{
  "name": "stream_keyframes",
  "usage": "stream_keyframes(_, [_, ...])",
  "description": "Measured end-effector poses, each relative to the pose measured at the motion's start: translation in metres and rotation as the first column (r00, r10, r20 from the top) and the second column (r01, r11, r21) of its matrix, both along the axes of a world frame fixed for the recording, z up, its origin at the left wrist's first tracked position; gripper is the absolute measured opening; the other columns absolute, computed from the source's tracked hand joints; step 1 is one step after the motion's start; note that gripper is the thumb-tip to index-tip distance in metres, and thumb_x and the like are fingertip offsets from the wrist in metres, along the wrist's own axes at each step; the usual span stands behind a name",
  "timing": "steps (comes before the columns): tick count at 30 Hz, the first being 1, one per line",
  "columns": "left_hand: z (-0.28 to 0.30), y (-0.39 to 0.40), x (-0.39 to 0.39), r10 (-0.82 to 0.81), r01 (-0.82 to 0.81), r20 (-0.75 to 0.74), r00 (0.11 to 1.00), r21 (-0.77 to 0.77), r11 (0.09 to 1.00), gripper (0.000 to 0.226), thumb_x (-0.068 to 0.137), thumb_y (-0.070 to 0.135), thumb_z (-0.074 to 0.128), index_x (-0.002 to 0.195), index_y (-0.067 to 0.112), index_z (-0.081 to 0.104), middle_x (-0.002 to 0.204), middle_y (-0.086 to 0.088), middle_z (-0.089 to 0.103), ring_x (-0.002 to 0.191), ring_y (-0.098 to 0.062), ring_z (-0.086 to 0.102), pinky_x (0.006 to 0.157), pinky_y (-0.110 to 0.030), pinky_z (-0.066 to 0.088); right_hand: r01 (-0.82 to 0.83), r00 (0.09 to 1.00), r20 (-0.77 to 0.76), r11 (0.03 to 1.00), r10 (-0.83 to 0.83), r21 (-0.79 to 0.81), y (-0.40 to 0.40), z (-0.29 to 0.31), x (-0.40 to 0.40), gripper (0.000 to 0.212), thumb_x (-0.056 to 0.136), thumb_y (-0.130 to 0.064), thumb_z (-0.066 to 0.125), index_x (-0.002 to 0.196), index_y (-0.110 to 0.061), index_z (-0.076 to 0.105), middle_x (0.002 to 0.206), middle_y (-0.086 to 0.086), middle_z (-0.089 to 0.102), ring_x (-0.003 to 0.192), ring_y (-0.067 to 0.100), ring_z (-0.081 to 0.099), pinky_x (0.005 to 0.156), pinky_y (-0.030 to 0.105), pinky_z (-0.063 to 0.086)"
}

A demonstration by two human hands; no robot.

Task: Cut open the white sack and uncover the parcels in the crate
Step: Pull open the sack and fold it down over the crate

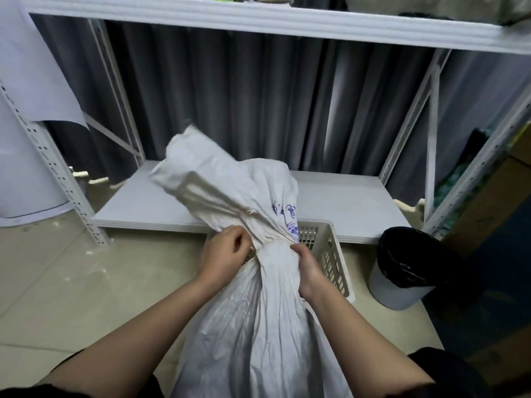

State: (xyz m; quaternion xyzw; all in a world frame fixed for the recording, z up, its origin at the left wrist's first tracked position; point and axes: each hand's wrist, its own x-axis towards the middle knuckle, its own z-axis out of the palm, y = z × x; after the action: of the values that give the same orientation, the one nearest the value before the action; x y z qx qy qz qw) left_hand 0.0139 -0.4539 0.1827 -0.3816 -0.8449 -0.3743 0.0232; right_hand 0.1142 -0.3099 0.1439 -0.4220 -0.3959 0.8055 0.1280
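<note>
A large white sack (258, 326) stands in a cream slotted plastic crate (330, 254) on the floor and hides most of it. The sack is cinched at a tied neck, and its loose top with purple writing flops up and to the left. My left hand (224, 254) pinches the left side of the neck. My right hand (306, 268) grips the fabric on the right side of the neck. No parcels and no cutting tool are visible.
A white metal rack has a low shelf (161, 202) just behind the crate and an upper shelf (258, 21) overhead. Grey curtains hang behind. A bin with a black liner (408, 265) stands to the right, with cardboard boxes (494, 202) beyond it.
</note>
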Motion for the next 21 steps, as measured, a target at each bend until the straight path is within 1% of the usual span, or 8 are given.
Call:
stream_keyframes(3, [-0.025, -0.007, -0.004, -0.017, 0.162, 0.434, 0.901, -0.3, 0.94, 0.051, 0.082, 0.045, 0.061, 0.123, 0.016, 0.053, 0.12, 0.0, 0.054, 0.111, -0.018, 0.054, 0.092, -0.029, 0.042, -0.016, 0.999, 0.039, 0.998, 0.019, -0.067, 0.007, -0.004, 0.01, 0.041, 0.094, -0.022, 0.036, 0.064, -0.005, 0.058, 0.043, 0.007, 0.059, 0.037, 0.019, 0.06, 0.044, 0.018, 0.046])
stream_keyframes(5, [-0.029, -0.008, -0.001, -0.09, 0.393, 0.798, 0.596, -0.191, 0.9, 0.063, 0.082, 0.053, 0.062, 0.132, 0.018, 0.046, 0.127, 0.008, 0.05, 0.116, -0.011, 0.051, 0.1, -0.027, 0.039, -0.099, 0.99, 0.089, 0.992, 0.105, -0.076, 0.007, -0.005, 0.017, 0.042, 0.095, -0.02, 0.039, 0.066, -0.001, 0.063, 0.049, 0.012, 0.063, 0.042, 0.022, 0.063, 0.046, 0.023, 0.052])
stream_keyframes(7, [-0.035, -0.004, 0.001, -0.176, 0.442, 0.858, 0.482, -0.064, 0.895, 0.057, 0.079, 0.055, 0.064, 0.12, 0.016, 0.061, 0.12, 0.006, 0.063, 0.107, -0.009, 0.061, 0.1, -0.029, 0.045, -0.227, 0.96, 0.167, 0.974, 0.225, -0.007, 0.009, -0.004, 0.021, 0.034, 0.095, -0.018, 0.042, 0.077, 0.0, 0.064, 0.061, 0.014, 0.068, 0.052, 0.025, 0.067, 0.054, 0.028, 0.056])
stream_keyframes(10, [-0.042, 0.011, 0.006, -0.158, 0.311, 0.712, 0.684, -0.089, 0.946, 0.027, 0.08, 0.041, 0.068, 0.086, 0.014, 0.067, 0.086, 0.003, 0.069, 0.077, -0.002, 0.063, 0.079, -0.023, 0.052, -0.438, 0.852, 0.428, 0.857, 0.3, 0.271, 0.013, 0.002, 0.017, 0.028, 0.096, -0.022, 0.042, 0.097, -0.003, 0.062, 0.081, 0.012, 0.067, 0.069, 0.025, 0.063, 0.074, 0.031, 0.05])
stream_keyframes(13, [-0.052, 0.022, 0.011, -0.069, 0.209, 0.522, 0.85, -0.215, 0.954, 0.039, 0.08, 0.04, 0.065, 0.112, 0.018, 0.065, 0.112, 0.0, 0.069, 0.107, -0.017, 0.063, 0.093, -0.033, 0.049, -0.564, 0.784, 0.602, 0.577, 0.151, 0.591, 0.009, 0.012, 0.005, 0.054, 0.095, -0.05, 0.038, 0.127, -0.011, 0.055, 0.123, 0.016, 0.059, 0.109, 0.03, 0.058, 0.093, 0.035, 0.044])
stream_keyframes(16, [-0.05, 0.033, 0.023, -0.062, 0.235, 0.427, 0.902, -0.364, 0.901, 0.041, 0.088, 0.037, 0.057, 0.127, 0.023, 0.056, 0.125, 0.0, 0.063, 0.116, -0.023, 0.058, 0.089, -0.029, 0.045, -0.772, 0.611, 0.781, 0.316, 0.128, 0.552, -0.004, 0.017, -0.007, 0.07, 0.086, -0.067, 0.041, 0.126, -0.012, 0.059, 0.131, 0.015, 0.058, 0.118, 0.031, 0.057, 0.094, 0.036, 0.045])
stream_keyframes(18, [-0.05, 0.037, 0.025, -0.021, 0.193, 0.372, 0.928, -0.432, 0.881, 0.034, 0.089, 0.04, 0.056, 0.111, 0.015, 0.063, 0.115, -0.005, 0.066, 0.109, -0.025, 0.061, 0.081, -0.03, 0.044, -0.734, 0.647, 0.744, 0.399, 0.168, 0.549, 0.0, 0.01, -0.006, 0.052, 0.088, -0.044, 0.056, 0.125, -0.008, 0.058, 0.123, 0.014, 0.063, 0.109, 0.03, 0.061, 0.085, 0.032, 0.047])
stream_keyframes(21, [-0.047, 0.027, 0.01, 0.078, 0.088, 0.403, 0.912, -0.376, 0.923, 0.041, 0.092, 0.044, 0.053, 0.083, 0.006, 0.066, 0.098, -0.016, 0.069, 0.095, -0.029, 0.064, 0.071, -0.031, 0.043, -0.349, 0.901, 0.373, 0.88, 0.221, 0.321, 0.013, 0.002, 0.005, 0.036, 0.094, -0.019, 0.055, 0.123, 0.002, 0.057, 0.102, 0.013, 0.067, 0.085, 0.026, 0.065, 0.07, 0.03, 0.051])
